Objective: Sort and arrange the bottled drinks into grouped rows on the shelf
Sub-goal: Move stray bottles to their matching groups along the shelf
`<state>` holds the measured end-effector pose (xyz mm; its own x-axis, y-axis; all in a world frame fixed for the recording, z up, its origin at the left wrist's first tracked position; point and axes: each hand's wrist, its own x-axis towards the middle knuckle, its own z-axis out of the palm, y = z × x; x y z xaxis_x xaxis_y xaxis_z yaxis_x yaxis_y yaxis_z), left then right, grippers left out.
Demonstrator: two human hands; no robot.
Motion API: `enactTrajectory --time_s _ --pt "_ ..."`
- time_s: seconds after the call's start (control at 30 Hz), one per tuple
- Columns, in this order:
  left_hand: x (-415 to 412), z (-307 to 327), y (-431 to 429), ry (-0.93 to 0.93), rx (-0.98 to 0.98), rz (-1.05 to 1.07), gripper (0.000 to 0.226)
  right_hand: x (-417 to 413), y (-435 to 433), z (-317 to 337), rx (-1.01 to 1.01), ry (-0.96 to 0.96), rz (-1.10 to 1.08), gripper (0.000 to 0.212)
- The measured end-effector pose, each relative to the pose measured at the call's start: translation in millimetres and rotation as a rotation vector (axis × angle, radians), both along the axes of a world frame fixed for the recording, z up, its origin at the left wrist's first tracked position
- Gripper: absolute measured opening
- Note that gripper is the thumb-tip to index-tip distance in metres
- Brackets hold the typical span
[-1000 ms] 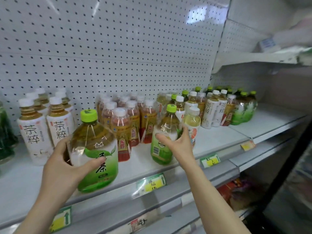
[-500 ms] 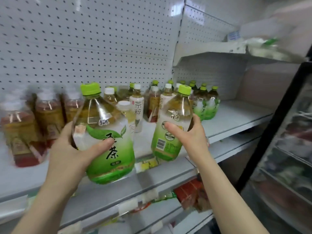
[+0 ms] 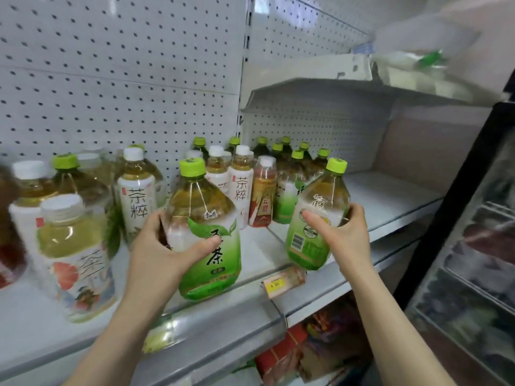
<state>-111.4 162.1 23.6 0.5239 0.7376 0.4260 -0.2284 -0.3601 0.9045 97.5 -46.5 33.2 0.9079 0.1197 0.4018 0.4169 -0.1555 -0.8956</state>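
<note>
My left hand [image 3: 164, 249] grips a green tea bottle [image 3: 207, 235] with a lime cap, held over the front of the white shelf [image 3: 250, 274]. A second green tea bottle [image 3: 320, 215], tilted to the right, is gripped by my right hand [image 3: 344, 235], label facing me. Behind them stand several green-capped bottles [image 3: 295, 168] in a cluster at the back. White-capped tea bottles [image 3: 241, 188] and a red-labelled bottle [image 3: 263, 196] stand between the two held ones. More white-capped bottles [image 3: 75, 240] crowd the left, blurred.
Bare shelf surface [image 3: 390, 196] lies to the right of the cluster. A pegboard back wall [image 3: 125, 79] rises behind. An upper shelf [image 3: 320, 90] overhangs at right. A dark-framed cooler door [image 3: 459, 218] stands at far right. A price tag [image 3: 282, 280] hangs on the shelf edge.
Both hands have carried their green tea bottles rightward along the shelf, toward the green-capped cluster. The view has panned right, and the right bottle is now tilted.
</note>
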Motion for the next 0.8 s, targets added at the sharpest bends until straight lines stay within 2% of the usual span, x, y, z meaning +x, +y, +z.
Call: enactTrajectory --time_s 0.17,0.37,0.47,0.57,0.63,0.67,0.73,0.8 --pt "50 -5 16 0.014 -0.007 0.022 0.066 69 13 2 -0.023 0.001 -0.122 0.088" --pt "82 -14 24 0.106 -0.012 0.084 0.071 131 26 -18 -0.036 0.018 -0.165 0.084" --pt "92 -19 26 0.124 -0.033 0.105 0.079 151 31 -26 -0.026 0.01 -0.131 0.093" --pt "97 -20 24 0.167 -0.039 0.16 0.097 155 33 -26 -0.104 0.002 -0.117 0.109" --pt "98 -19 23 0.209 -0.006 0.181 0.099 146 33 -21 -0.161 -0.168 -0.177 0.116" --pt "98 -18 23 0.222 0.013 0.181 0.101 139 35 -15 -0.143 -0.308 -0.189 0.112" --pt "98 -20 22 0.235 0.052 0.183 0.101 122 51 0 -0.116 -0.531 -0.086 0.09" --pt "97 -22 19 0.224 0.075 0.186 0.093 106 79 13 -0.222 -0.601 0.125 0.069"
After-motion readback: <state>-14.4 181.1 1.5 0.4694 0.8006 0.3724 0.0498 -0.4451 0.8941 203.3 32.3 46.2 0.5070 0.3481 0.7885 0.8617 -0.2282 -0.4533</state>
